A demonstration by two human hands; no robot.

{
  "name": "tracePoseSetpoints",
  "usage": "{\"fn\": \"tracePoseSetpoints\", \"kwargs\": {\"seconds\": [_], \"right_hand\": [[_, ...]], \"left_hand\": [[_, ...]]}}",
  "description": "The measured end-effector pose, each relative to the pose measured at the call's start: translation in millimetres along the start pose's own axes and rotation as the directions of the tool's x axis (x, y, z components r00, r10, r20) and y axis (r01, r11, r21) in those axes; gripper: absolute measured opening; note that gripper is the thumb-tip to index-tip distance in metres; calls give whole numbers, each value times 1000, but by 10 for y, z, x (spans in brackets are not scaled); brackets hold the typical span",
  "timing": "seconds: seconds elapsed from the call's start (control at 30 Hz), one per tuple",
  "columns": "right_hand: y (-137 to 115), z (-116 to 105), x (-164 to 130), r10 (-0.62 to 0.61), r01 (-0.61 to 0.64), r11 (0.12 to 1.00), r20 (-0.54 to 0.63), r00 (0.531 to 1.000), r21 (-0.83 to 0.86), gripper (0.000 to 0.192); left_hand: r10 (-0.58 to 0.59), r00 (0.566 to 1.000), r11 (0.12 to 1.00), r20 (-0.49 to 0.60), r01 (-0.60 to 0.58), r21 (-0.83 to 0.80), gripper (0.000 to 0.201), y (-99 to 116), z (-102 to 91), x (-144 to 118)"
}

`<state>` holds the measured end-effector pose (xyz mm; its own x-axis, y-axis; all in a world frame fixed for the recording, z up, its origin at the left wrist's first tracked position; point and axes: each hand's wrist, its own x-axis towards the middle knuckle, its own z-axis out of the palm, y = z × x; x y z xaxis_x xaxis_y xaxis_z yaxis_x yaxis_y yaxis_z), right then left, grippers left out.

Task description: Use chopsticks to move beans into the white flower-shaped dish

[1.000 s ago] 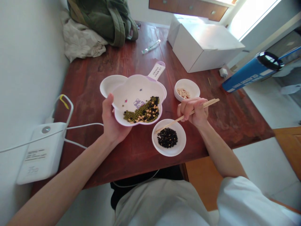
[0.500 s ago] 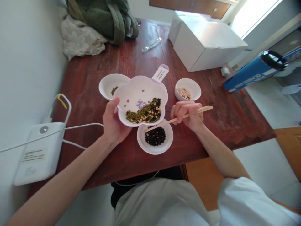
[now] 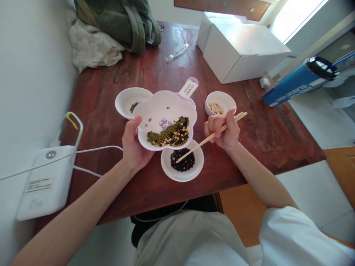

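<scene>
My left hand (image 3: 135,146) grips the left rim of a white flower-shaped bowl (image 3: 155,107) with a lilac edge and a short labelled handle. It is tilted toward me, and mixed green, black and tan beans (image 3: 172,135) lie along its near side. Between the closed fingers of my right hand (image 3: 223,129) are wooden chopsticks (image 3: 202,143), their tips over the black beans (image 3: 185,162) in a small white bowl (image 3: 198,168). The flower-shaped bowl covers this bowl's far edge and part of another white bowl (image 3: 122,99) with a few green beans.
A white bowl (image 3: 229,99) of pale pieces stands beyond my right hand. Farther back are a white box (image 3: 235,51), a green bag (image 3: 122,22) and a small clear packet (image 3: 177,52). A blue bottle (image 3: 296,83) is at right; a white power bank (image 3: 47,181) with cables lies left.
The chopsticks have become steeper, and their tips have shifted right and down over the black beans. My right thumb has risen. The flower-shaped bowl has barely shifted in my left hand.
</scene>
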<state>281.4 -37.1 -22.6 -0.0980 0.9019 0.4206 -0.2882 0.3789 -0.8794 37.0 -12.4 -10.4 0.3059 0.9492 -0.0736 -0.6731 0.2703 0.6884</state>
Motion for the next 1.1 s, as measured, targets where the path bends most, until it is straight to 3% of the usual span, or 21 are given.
{"fn": "tracePoseSetpoints", "kwargs": {"seconds": [0.3,0.47,0.77,1.1], "right_hand": [[-34,-4,27,3,-3,1000,-14,1000,14,72],[-26,-25,28,-9,10,992,-4,1000,126,70],[-65,-37,27,133,-117,981,-101,986,158,75],[-223,-225,69,126,-89,942,-95,987,324,77]], "left_hand": [[6,1000,1000,-9,-6,-6,33,-8,7,-4],[-14,1000,1000,-23,14,8,35,-6,8,3],[-4,999,1000,-51,5,9,38,-3,31,-10],[-12,994,999,-104,16,39,43,-44,-4,-37]]}}
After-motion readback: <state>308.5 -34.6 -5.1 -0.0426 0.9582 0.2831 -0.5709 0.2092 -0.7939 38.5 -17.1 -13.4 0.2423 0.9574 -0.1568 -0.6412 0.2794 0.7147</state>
